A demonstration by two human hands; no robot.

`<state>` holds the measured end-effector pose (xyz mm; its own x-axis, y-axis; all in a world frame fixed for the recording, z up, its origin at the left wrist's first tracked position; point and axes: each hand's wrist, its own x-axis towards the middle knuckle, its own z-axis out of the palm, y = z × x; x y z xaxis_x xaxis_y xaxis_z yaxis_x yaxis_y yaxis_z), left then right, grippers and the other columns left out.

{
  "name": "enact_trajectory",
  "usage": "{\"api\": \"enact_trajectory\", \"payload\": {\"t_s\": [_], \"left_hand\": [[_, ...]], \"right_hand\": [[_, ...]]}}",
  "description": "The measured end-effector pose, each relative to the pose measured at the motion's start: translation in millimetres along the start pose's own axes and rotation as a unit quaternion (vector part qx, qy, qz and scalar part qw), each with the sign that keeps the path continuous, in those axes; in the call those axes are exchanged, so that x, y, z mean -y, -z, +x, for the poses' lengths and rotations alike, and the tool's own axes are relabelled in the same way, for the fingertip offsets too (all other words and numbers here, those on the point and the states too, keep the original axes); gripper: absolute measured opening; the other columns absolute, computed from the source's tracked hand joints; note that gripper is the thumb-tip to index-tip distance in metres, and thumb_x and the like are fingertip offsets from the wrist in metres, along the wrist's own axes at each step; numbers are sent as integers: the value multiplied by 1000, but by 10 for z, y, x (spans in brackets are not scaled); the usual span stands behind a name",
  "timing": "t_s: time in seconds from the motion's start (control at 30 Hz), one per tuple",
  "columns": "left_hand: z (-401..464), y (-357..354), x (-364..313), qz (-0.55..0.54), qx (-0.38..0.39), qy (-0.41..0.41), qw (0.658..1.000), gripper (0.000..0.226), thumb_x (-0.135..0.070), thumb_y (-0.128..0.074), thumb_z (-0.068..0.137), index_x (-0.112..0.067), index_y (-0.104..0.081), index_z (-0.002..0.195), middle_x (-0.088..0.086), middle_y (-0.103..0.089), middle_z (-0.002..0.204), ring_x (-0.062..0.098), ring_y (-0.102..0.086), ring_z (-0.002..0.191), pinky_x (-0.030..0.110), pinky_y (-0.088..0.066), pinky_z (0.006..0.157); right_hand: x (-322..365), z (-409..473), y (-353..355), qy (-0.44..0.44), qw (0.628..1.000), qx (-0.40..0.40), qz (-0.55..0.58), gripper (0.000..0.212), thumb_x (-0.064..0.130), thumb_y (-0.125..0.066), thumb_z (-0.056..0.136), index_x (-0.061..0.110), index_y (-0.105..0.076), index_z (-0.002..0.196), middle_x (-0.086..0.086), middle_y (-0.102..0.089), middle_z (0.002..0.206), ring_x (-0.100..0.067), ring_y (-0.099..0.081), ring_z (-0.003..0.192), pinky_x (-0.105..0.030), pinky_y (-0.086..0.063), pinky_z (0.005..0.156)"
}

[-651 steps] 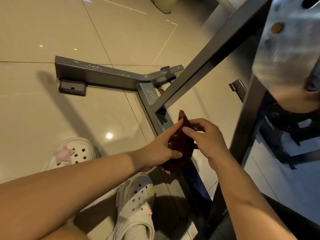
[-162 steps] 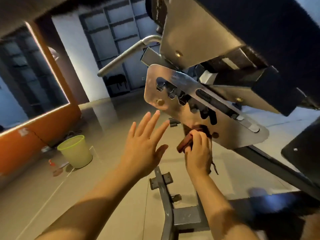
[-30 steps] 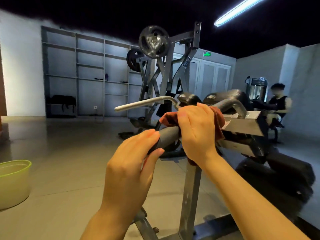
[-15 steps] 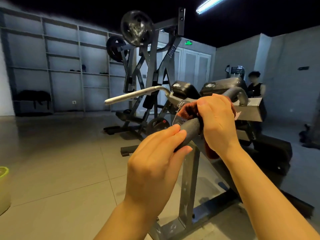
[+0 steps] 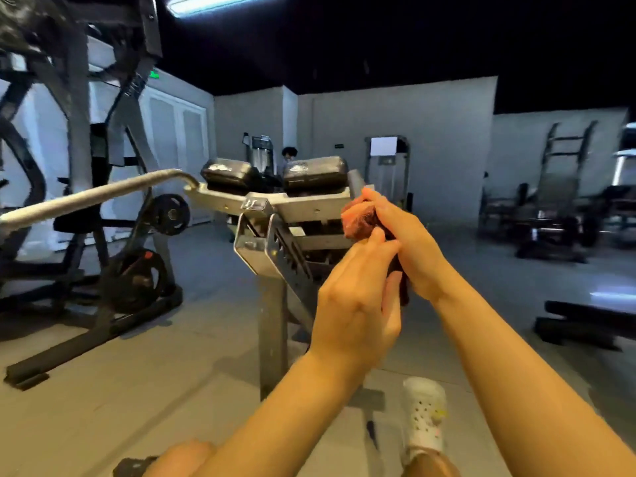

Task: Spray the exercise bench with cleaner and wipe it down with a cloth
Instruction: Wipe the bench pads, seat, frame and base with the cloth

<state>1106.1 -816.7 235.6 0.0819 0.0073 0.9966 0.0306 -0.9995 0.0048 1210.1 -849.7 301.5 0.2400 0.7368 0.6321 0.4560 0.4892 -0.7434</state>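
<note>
- My right hand (image 5: 409,235) wraps the reddish cloth (image 5: 359,220) round the bench's right handle, rubbing it clean.
- My left hand (image 5: 358,301) grips the handle's near end, steadying it.

Mostly hidden behind both hands: the cloth (image 5: 358,220), plus the handle under it; blurred at left, the weight machine (image 5: 86,139), top cropped.

A tube light (image 5: 220,2) at top left gives the only bright, cool light in a dim room with a black ceiling, while everything is motion-blurred and softest towards the edges, where the wide lens bends straight lines.
</note>
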Motion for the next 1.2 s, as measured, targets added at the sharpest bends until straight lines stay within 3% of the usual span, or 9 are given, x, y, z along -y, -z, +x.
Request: {"api": "enact_trajectory", "payload": {"t_s": [0.2,0.37,0.47,0.6,0.67,0.77,0.9,1.07,1.2], "left_hand": [[-1,136,149,-149,109,4,983,54,-16,-60,86,9,-49,132,23,-56,131,33,-53,123,34,-42,104],[-89,222,382,-284,180,12,942,63,-24,-58,91,-4,-35,147,11,-40,150,22,-34,141,24,-27,114],[-248,230,628,-336,196,15,921,60,-26,-54,93,-18,-34,149,0,-33,155,9,-23,145,32,-22,119],[-498,169,1129,-310,170,79,932,53,-36,-45,93,-15,-47,141,-1,-33,154,9,-22,143,21,-16,118],[-454,98,1466,-290,168,84,938,51,-37,-44,93,-13,-51,137,3,-36,152,15,-25,143,31,-23,117],[-327,-38,1932,-251,180,74,948,49,-34,-47,93,-10,-53,136,10,-41,150,26,-31,142,52,-30,114],[-290,-130,2146,-283,221,158,920,45,-25,-53,98,-14,-46,142,6,-35,154,23,-25,145,51,-26,117],[-326,-146,2204,-318,264,148,898,49,-28,-52,99,-24,-38,147,-1,-28,157,16,-18,147,46,-20,120],[-228,-78,2275,-308,263,101,909,53,-38,-42,95,-21,-42,145,3,-33,155,21,-23,146,46,-18,120]], "right_hand": [[416,-158,-187,-109,984,-41,-134,40,37,-35,106,23,-67,86,16,-68,69,3,-61,69,-12,-46,68],[437,-189,-384,-161,965,-133,-157,38,39,-44,102,25,-75,84,7,-75,88,-12,-63,87,-31,-47,91],[493,-141,-459,-185,949,-155,-202,33,35,-46,101,21,-76,102,24,-70,103,-9,-63,108,-35,-42,105],[575,-72,-600,-197,909,-145,-338,31,34,-47,102,19,-72,113,36,-63,104,18,-54,99,-9,-35,96],[630,-58,-648,-154,855,-99,-486,37,26,-33,107,13,-68,111,28,-57,110,22,-50,92,4,-29,84],[687,-43,-740,-166,717,-36,-677,39,34,-27,105,33,-55,132,20,-45,143,12,-43,116,3,-27,93],[604,-14,-970,-242,483,17,-841,67,50,-8,95,26,-15,156,-15,-4,162,-37,-32,141,-45,-47,102],[333,95,-1065,-243,404,-67,-879,64,41,-13,98,8,-24,152,-29,-32,149,-43,-43,129,-54,-53,89],[204,227,-1064,-215,398,-140,-881,58,37,-16,103,4,-38,145,-27,-51,134,-41,-55,116,-51,-53,84]]}}
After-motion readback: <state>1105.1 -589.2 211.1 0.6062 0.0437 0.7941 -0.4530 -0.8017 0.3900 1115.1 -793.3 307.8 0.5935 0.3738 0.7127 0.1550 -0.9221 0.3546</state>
